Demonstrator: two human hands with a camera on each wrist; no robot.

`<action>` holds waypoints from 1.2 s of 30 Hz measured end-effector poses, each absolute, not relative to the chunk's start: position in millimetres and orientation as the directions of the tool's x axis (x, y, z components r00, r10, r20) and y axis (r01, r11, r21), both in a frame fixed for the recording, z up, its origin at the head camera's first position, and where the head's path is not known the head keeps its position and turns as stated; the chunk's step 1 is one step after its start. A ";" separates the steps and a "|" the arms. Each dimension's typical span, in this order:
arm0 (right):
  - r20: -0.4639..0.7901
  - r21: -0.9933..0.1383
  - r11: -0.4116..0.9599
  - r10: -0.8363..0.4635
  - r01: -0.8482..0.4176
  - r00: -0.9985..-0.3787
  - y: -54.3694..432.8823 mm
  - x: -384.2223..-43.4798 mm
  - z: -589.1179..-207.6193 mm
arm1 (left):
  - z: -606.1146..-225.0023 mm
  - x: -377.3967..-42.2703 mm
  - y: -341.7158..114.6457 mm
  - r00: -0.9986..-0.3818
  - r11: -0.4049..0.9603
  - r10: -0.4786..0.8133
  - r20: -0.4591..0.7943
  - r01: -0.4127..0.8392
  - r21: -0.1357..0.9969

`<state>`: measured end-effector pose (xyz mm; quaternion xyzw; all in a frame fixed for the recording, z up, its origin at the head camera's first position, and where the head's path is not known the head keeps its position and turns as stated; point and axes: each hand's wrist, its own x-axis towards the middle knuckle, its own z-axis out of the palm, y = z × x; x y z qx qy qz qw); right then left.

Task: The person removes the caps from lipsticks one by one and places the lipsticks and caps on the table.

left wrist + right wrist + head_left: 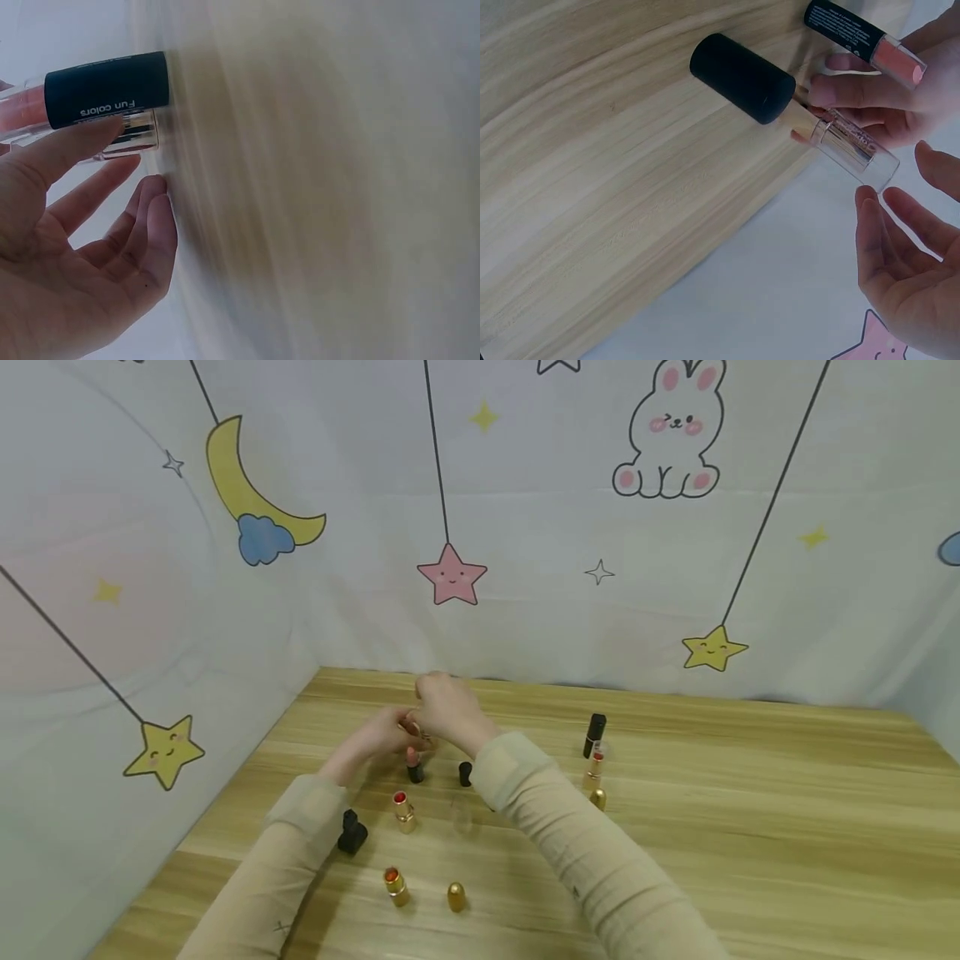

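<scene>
In the head view, my left hand [392, 731] and right hand [450, 710] meet at the table's far left. My left thumb and index finger pinch a gold lipstick [139, 135] low, by its base. Over its top is a clear cap [862, 157]. Loosely bent, parted fingers of my right hand [919, 277] are at the cap's end; whether they touch is unclear. Right beside stands a pink lipstick [105, 90] with a black "Fun colors" base and clear cover. A black cylinder [742, 77] stands nearer the camera in the right wrist view.
Around my forearms stand a pink lipstick with black base [414, 766], red lipsticks [405, 812] [396, 887], a gold cap [456, 897], black pieces [352, 833] and a clear cap [461, 817]. Farther right are a black tube [595, 737] and another red lipstick [595, 771]. A printed curtain [540, 635] hangs behind.
</scene>
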<state>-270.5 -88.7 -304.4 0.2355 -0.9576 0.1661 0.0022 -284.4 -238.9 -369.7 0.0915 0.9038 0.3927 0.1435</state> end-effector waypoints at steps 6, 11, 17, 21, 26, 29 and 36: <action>0.097 -0.339 0.839 -0.420 -0.427 -0.902 -90.6 -270.6 -307.2 | -368.0 -284.0 -233.7 -0.910 0.563 0.341 -0.234 -0.001 0.826; 0.106 -0.335 0.840 -0.418 -0.428 -0.902 -92.7 -272.2 -310.9 | -365.9 -284.3 -231.3 -0.910 0.565 0.331 -0.251 -0.023 0.825; 0.126 -0.296 0.842 -0.434 -0.452 -0.892 -95.4 -276.6 -317.9 | -366.1 -285.1 -229.1 -0.925 0.616 0.289 -0.247 -0.018 0.788; 0.125 -0.284 0.841 -0.444 -0.461 -0.887 -95.6 -276.6 -319.6 | -366.7 -284.7 -228.8 -0.932 0.635 0.274 -0.237 -0.010 0.772; 0.118 -0.299 0.841 -0.437 -0.451 -0.892 -94.1 -275.0 -320.1 | -367.7 -282.9 -228.7 -0.927 0.591 0.282 -0.248 -0.036 0.806; 0.120 -0.313 0.841 -0.426 -0.442 -0.897 -91.8 -274.1 -318.5 | -367.6 -283.0 -229.0 -0.923 0.570 0.294 -0.249 -0.040 0.821; 0.125 -0.327 0.840 -0.416 -0.433 -0.901 -87.8 -272.9 -315.2 | -363.5 -283.1 -230.6 -0.930 0.645 0.290 -0.225 0.016 0.764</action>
